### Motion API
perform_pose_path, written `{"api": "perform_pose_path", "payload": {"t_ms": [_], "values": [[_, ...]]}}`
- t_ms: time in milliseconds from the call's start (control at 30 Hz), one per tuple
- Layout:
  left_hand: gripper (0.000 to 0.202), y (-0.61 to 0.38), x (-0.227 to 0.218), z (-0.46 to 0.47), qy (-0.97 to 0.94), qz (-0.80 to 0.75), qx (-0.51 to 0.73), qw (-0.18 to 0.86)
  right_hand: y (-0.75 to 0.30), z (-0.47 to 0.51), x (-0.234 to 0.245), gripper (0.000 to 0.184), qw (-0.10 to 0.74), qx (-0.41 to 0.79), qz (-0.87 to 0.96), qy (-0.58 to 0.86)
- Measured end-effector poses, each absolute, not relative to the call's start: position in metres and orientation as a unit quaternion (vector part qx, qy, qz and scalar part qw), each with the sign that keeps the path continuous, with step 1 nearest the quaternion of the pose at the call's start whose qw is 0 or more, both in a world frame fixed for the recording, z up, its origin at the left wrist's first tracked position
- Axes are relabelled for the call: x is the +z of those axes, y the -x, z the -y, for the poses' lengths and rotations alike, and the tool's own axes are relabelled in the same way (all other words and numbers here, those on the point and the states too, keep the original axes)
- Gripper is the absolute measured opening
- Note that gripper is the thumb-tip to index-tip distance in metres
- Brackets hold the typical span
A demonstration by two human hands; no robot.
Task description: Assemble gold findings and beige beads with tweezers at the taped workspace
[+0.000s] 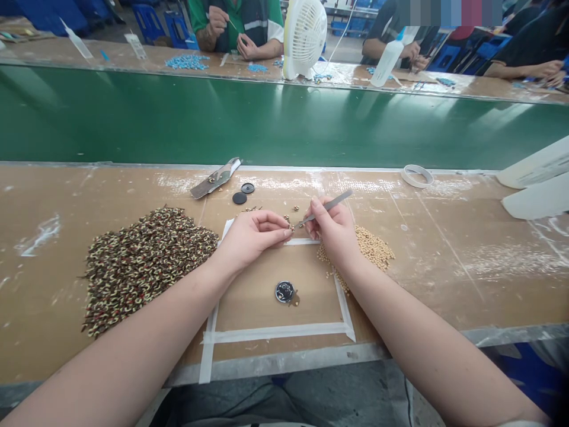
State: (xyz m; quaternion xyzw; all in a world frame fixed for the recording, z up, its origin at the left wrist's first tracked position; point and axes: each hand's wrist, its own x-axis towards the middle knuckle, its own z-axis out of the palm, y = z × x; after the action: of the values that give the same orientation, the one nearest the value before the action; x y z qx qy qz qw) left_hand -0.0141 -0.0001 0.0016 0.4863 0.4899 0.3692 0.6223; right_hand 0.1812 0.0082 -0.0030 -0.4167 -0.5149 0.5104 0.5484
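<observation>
My left hand [260, 234] pinches a tiny part [290, 228] between thumb and fingertips; its exact kind is too small to make out. In my right hand [333, 228] is a pair of metal tweezers [335, 200], with the tips at the part in my left fingers. To the left lies a big heap of small dark, cream and red pieces [146, 267]. Partly behind my right wrist spreads a pile of small beige beads [373, 249]. A small round dish [284, 292] with dark, shiny content sits between my forearms, inside a rectangle of white tape [275, 333].
Black round lids [239, 198] and a camouflage-patterned strip [216, 179] lie behind my left hand. A tape roll [416, 176] and white bottles [537, 196] are at the right. Beyond runs a green belt [178, 118]; co-workers sit across it near a fan [306, 38].
</observation>
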Motion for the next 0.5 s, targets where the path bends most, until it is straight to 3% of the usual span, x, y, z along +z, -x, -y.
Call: {"api": "perform_pose_path", "payload": {"t_ms": [500], "values": [[0.030, 0.0128, 0.0032, 0.0020, -0.464, -0.488, 0.391, 0.628, -0.1795, -0.0048, -0.0017, 0.041, 0.542, 0.497, 0.530, 0.423]]}}
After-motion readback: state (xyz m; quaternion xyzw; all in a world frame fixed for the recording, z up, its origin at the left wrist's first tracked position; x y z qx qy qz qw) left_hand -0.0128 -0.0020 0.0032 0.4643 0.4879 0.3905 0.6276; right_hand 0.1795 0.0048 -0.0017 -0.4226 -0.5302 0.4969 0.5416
